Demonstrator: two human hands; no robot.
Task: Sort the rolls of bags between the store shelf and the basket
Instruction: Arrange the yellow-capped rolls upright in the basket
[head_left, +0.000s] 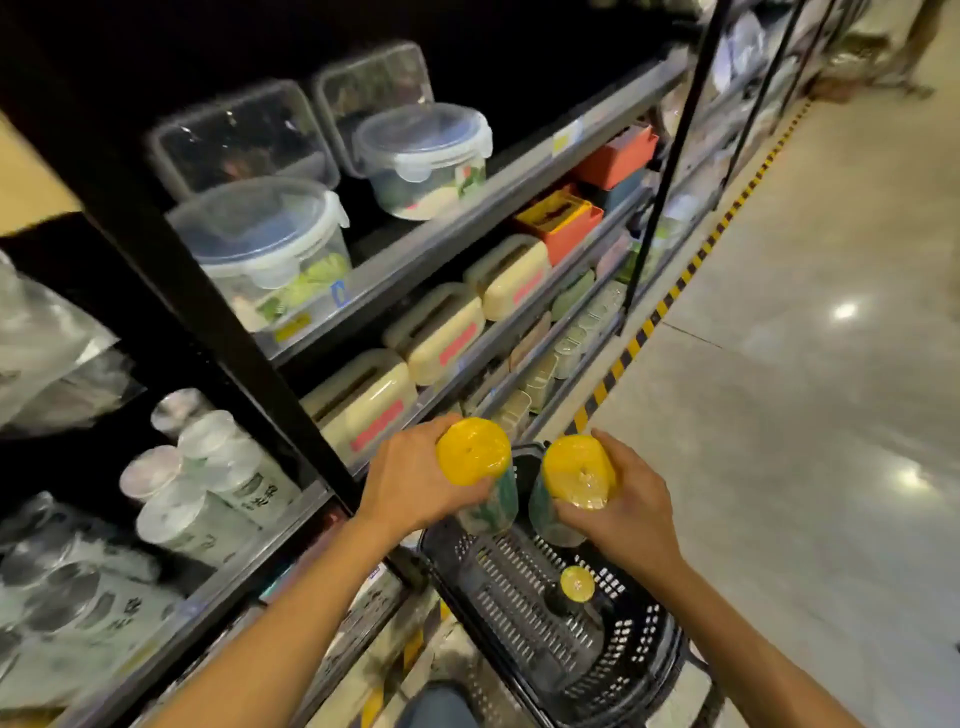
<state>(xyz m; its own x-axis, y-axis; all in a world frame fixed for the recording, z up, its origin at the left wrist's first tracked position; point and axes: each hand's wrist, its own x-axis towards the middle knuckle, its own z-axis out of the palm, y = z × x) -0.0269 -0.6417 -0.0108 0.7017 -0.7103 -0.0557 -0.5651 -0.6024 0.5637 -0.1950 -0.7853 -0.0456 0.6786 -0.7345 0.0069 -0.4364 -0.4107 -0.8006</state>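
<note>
Label on left roll (480, 467) blurred.

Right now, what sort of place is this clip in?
Most likely a housewares aisle of a shop: tiered metal shelves stocked with lidded plastic containers, a black shopping basket on the floor, and hazard-striped tape along the shelf base.

The store shelf (467, 228) on my left carries clear lidded tubs (265, 244) on its upper board, cream boxes (441, 332) with red labels on the board below, and pale wrapped rolls (208, 499) lower left. The basket (670, 649) stands on the floor (805, 415) just beside the shelf, with one yellow-ended roll of bags (576, 583) inside.
</note>
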